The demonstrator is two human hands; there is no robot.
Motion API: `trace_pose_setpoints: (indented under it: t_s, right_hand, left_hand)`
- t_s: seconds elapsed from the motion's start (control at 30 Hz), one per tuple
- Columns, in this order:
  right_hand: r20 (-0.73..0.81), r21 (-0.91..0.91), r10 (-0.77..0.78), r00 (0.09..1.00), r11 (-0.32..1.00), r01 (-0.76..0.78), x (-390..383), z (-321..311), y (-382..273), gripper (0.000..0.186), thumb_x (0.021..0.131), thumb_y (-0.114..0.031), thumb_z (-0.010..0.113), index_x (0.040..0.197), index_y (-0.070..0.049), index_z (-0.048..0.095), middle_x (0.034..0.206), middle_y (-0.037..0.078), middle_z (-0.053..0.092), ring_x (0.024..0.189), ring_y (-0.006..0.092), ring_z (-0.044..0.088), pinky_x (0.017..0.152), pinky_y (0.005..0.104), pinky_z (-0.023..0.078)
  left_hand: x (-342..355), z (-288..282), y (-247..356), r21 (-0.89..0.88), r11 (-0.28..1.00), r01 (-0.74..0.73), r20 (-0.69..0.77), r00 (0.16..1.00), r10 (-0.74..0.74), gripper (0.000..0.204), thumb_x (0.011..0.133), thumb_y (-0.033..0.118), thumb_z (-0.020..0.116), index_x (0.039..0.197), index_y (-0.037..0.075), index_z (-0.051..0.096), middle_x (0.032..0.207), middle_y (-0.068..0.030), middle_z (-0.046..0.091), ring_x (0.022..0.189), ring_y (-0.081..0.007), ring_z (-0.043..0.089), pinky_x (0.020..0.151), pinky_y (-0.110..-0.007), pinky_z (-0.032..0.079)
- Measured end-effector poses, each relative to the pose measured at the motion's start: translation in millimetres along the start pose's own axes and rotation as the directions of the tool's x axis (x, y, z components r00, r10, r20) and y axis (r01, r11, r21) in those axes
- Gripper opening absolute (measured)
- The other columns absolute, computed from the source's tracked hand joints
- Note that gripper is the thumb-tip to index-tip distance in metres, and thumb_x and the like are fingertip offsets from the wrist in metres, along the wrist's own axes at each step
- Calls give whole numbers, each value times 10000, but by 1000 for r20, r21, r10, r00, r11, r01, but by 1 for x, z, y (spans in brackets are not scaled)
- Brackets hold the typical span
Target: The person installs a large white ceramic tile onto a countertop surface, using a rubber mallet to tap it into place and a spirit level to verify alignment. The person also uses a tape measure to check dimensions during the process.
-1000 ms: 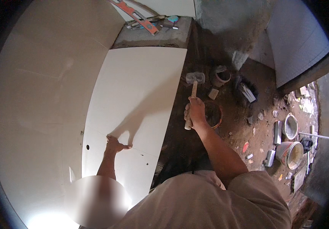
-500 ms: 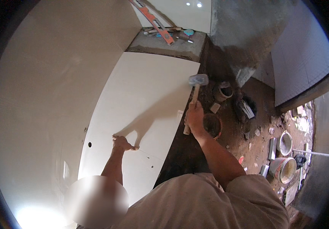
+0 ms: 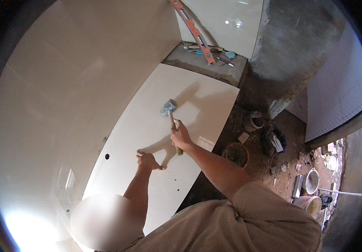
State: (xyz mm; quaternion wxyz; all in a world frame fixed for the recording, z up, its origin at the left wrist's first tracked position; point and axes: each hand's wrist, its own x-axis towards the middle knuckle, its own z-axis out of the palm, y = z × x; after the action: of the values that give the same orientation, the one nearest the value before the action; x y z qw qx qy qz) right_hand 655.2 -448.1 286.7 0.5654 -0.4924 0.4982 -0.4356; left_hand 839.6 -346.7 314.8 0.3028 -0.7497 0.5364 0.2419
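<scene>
My right hand (image 3: pixel 180 135) is closed round the wooden handle of a rubber mallet (image 3: pixel 169 108) with a worn grey-blue head, held over a large white panel (image 3: pixel 208 101). The mallet and arm cast shadows on it; whether the head touches it is unclear. My left hand (image 3: pixel 148 161) rests on the same panel with its fingers apart, below and left of the mallet. A dark round hole (image 3: pixel 107 156) is in the panel near its left edge. Beyond the far edge, an orange spirit level (image 3: pixel 192 30) leans over a concrete ledge (image 3: pixel 181 59) with small tools on it.
A glossy beige wall (image 3: pixel 55 105) runs along the left. On the dirt floor at the right are a bucket (image 3: pixel 254 123), a round container (image 3: pixel 235 155), a dark bag (image 3: pixel 269 147), more pails (image 3: pixel 312 181), blocks and rubble. A grey panel (image 3: pixel 336 80) stands at the upper right.
My right hand has brought the mallet leftward from near the panel's right edge to over its middle. My left hand stays on the panel. The whole view has shifted.
</scene>
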Motion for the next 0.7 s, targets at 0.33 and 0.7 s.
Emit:
trace_pose_setpoints:
  t_s: [0.33, 0.7]
  right_hand:
    - [-411, 106, 85, 907, 993, -45, -96, -162, -25, 261, 1103, -265, 509, 1248, -56, 564, 738, 46, 553, 566, 175, 565, 490, 369, 477]
    - [-192, 563, 681, 707, 666, -489, -38, -295, -61, 256, 1050, -280, 527, 1226, -95, 549, 761, 68, 561, 583, 217, 551, 514, 405, 471]
  left_hand:
    - [-15, 11, 1, 43, 999, 2, -106, 994, 3, 1571, 560, 775, 903, 1549, -222, 199, 1622, -479, 135, 1548, -580, 158, 1274, -551, 256]
    - [-7, 8, -16, -18, 999, 35, -43, 998, -35, 1664, 597, 932, 743, 1547, -247, 52, 1665, -418, 106, 1578, -546, 25, 1313, -545, 117]
